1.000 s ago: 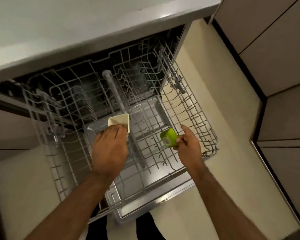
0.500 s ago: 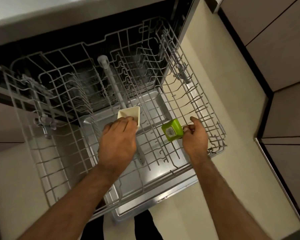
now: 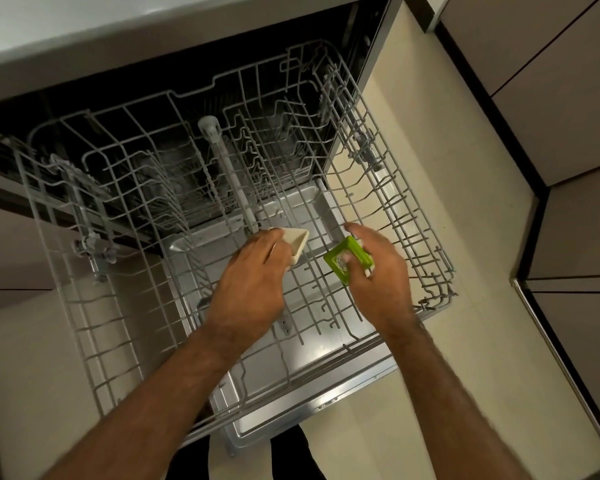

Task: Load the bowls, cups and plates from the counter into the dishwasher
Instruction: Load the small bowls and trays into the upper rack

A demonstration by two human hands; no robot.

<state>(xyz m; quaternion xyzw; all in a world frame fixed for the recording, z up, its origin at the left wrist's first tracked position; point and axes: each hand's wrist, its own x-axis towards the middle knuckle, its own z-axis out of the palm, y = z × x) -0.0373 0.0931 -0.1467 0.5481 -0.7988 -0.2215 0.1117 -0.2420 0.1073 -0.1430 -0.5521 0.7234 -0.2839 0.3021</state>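
Observation:
The grey wire upper rack (image 3: 409,216) of the dishwasher is pulled out over the open door (image 3: 312,407). My left hand (image 3: 250,289) is closed on a square cream cup (image 3: 299,242), tilted on its side above the rack's middle. My right hand (image 3: 378,278) holds a square green cup (image 3: 345,259) with its labelled bottom facing up, just right of the cream cup. Both cups are low over the rack wires; I cannot tell whether they touch them.
A grey spray arm (image 3: 229,168) runs down the rack's middle. The grey countertop (image 3: 84,32) overhangs at the top. Beige cabinet fronts (image 3: 551,98) stand to the right across a strip of cream floor (image 3: 465,341). The rack holds no other dishes.
The cream cup has tipped from mouth-up onto its side. The green cup has turned more upside down and my right hand now reaches over it. The view has moved closer to the rack.

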